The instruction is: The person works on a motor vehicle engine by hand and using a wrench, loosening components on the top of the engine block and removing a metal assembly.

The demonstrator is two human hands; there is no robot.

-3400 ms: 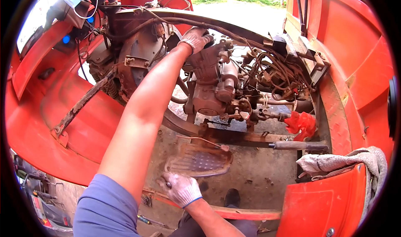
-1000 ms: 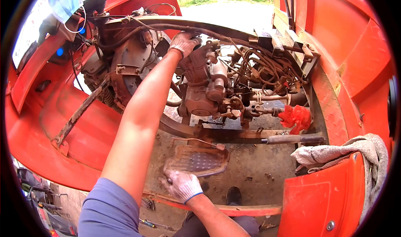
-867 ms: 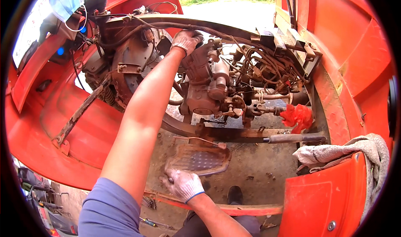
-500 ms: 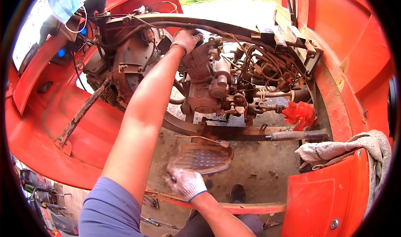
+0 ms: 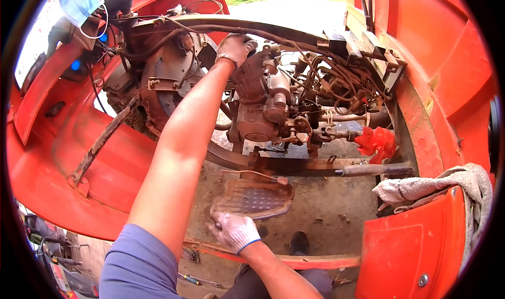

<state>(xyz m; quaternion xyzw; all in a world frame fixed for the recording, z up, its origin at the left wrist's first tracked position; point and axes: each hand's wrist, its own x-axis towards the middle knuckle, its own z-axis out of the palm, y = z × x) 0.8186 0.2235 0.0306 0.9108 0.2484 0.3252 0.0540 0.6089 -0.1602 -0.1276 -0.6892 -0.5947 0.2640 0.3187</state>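
My left arm reaches far across to the top of the brown, dirt-covered engine (image 5: pixel 258 120). Its hand, my left hand (image 5: pixel 233 50), in a soiled glove, is closed at the engine's upper left end, beside the frame rail (image 5: pixel 210 22); whatever the fingers grip is hidden. Low in front, my right hand (image 5: pixel 235 230), in a white knit glove with a blue cuff edge, is curled closed at the near left edge of a dimpled foot plate (image 5: pixel 255 200). A small dark spot shows at its fingers, too small to name.
Bundled wires (image 5: pixel 336 80) run right of the engine. A red rag or plastic piece (image 5: pixel 376 143) sits by the shaft. A grey towel (image 5: pixel 431 186) lies over a red box (image 5: pixel 410 246). Red body panels (image 5: pixel 68 167) curve along the left. A red bar (image 5: pixel 315 262) crosses near my feet.
My left hand has shifted very slightly up and turned a little at the engine top. The right hand stays in nearly the same place.
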